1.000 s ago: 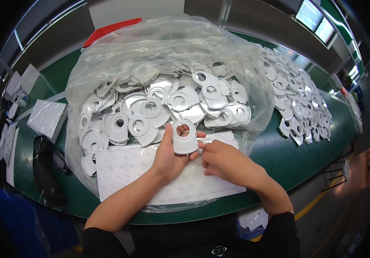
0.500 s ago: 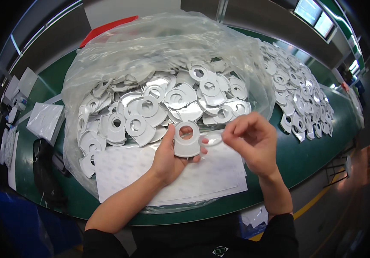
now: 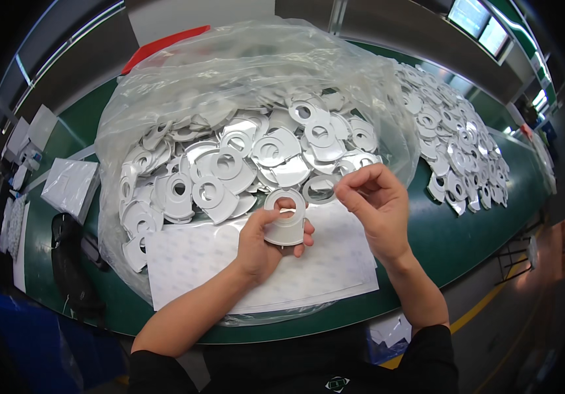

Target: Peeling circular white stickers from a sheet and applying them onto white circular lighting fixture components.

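Observation:
My left hand (image 3: 261,241) is closed around a white plastic plate (image 3: 285,234) with a large round hole, held upright in front of me. Its thumb lies at the plate's left edge and fingertips show at the right edge. To the right, my right hand (image 3: 382,209) pinches thumb against forefinger on the edge of a thin, see-through ring-shaped film (image 3: 309,191). The film hangs just right of the plate's top, apart from it. Under both hands lie white sheets (image 3: 322,279) with faint printed marks.
A big clear plastic bag (image 3: 243,59) holds a heap of similar plates (image 3: 226,162) behind my hands. Another pile of plates (image 3: 456,144) lies at the right on the green table (image 3: 447,246). At the left are a wrapped white packet (image 3: 70,185) and a black pouch (image 3: 69,266).
My right hand has moved slightly up and left, lifting the film from beside the plate's middle to beside its top. The plate in my left hand has dropped slightly and tilted a little.

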Demonstrator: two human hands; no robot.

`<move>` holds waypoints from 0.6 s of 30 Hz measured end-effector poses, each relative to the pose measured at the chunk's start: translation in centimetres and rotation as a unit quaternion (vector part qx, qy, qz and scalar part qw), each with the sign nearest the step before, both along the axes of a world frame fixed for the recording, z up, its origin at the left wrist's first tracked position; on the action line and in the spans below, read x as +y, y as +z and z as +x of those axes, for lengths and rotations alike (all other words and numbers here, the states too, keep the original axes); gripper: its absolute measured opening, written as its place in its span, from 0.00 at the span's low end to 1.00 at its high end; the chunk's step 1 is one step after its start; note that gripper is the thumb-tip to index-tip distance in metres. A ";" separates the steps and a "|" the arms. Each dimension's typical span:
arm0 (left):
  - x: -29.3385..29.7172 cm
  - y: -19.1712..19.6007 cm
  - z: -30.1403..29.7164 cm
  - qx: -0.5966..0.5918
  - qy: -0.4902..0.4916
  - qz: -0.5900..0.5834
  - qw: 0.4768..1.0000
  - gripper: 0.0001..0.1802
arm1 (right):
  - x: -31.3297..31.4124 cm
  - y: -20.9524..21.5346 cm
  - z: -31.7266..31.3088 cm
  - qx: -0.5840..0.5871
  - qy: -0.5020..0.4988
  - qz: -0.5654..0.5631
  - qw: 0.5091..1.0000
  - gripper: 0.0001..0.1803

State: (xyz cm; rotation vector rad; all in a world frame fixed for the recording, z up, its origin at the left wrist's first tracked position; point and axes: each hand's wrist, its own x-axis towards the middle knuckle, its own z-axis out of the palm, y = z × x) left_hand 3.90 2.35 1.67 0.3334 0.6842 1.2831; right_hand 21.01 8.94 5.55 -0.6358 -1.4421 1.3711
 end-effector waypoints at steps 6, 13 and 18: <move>0.2 -0.3 0.2 0.169 -0.017 0.026 0.985 0.15 | -0.2 -0.9 -0.6 -0.009 0.002 -0.015 1.000 0.08; 0.1 -1.2 -0.4 0.131 -0.028 -0.010 0.991 0.19 | -0.3 -1.4 -1.1 -0.021 0.005 -0.017 1.000 0.08; 0.2 -0.9 -0.1 0.035 -0.020 0.060 0.997 0.31 | -0.3 -1.8 -1.4 -0.020 0.008 -0.032 0.999 0.08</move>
